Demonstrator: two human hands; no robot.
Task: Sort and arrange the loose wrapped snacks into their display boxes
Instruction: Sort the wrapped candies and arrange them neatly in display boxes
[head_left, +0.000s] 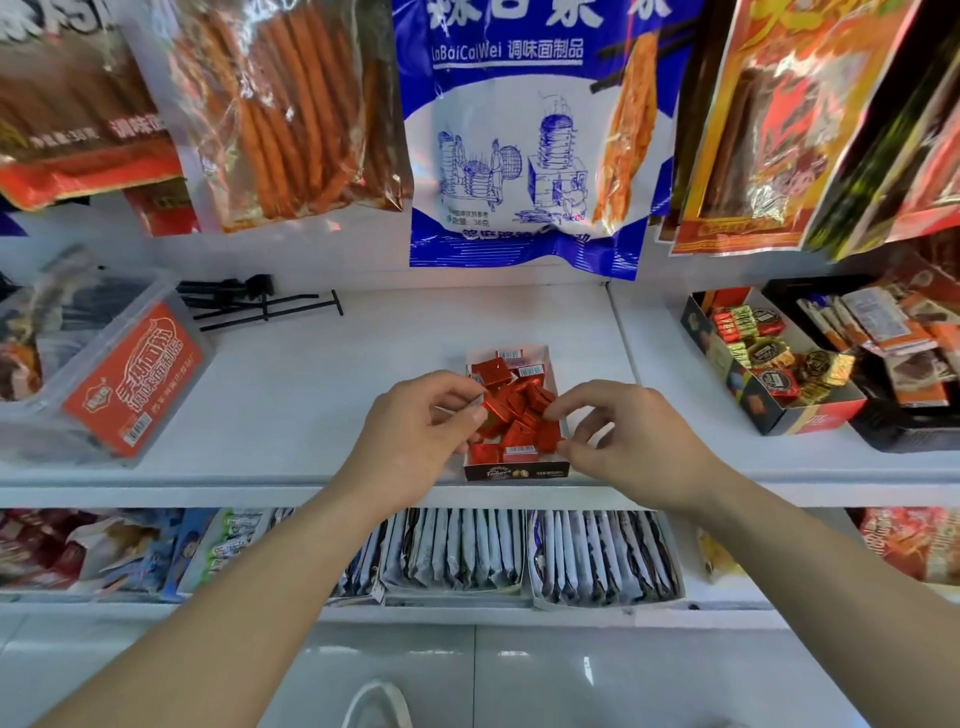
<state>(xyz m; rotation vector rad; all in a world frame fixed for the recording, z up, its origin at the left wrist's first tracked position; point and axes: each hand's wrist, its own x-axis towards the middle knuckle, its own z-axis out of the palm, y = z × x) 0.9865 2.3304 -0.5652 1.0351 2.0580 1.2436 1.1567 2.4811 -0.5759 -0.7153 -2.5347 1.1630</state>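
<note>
A small open display box (514, 472) with a dark front wall stands at the front edge of the white shelf (322, 395). Several red foil-wrapped snacks (511, 410) lie jumbled inside it, some showing white barcode labels. My left hand (415, 431) reaches in from the left and pinches one red snack (485, 408) between thumb and fingers. From the right, my right hand (623, 436) pinches another red snack (551, 441) at the box's right side.
A second display box (810, 415) of red, gold and green wrapped sweets stands at the right, with a black tray of packets behind it. A clear lidded tub (119, 379) sits at the left, black hooks behind it. Big snack bags hang above; packet boxes fill the lower shelf.
</note>
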